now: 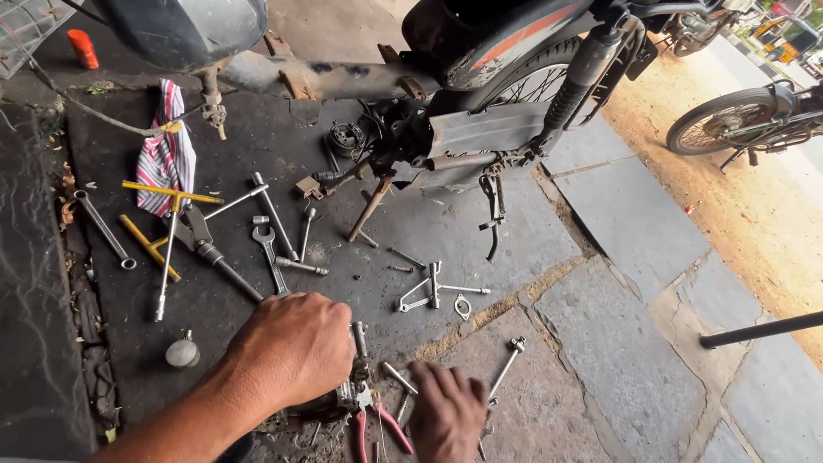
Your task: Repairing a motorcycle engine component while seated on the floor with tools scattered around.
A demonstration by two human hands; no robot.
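On oil-dark paving beside a stripped motorcycle, the left hand curls into a loose fist over a steel socket wrench, whether gripping it I cannot tell; the right hand, fingers narrow and bent, presses among small bolts near red-handled pliers; spanners lie fanned within reach.

I see my left hand curled, knuckles up, over small metal parts on the oily floor, beside red-handled pliers. My right hand lies palm down, fingers spread, on scattered bolts, near a long socket wrench. Ahead lie spanners, a yellow T-handle wrench, a striped rag and a stripped motorcycle.
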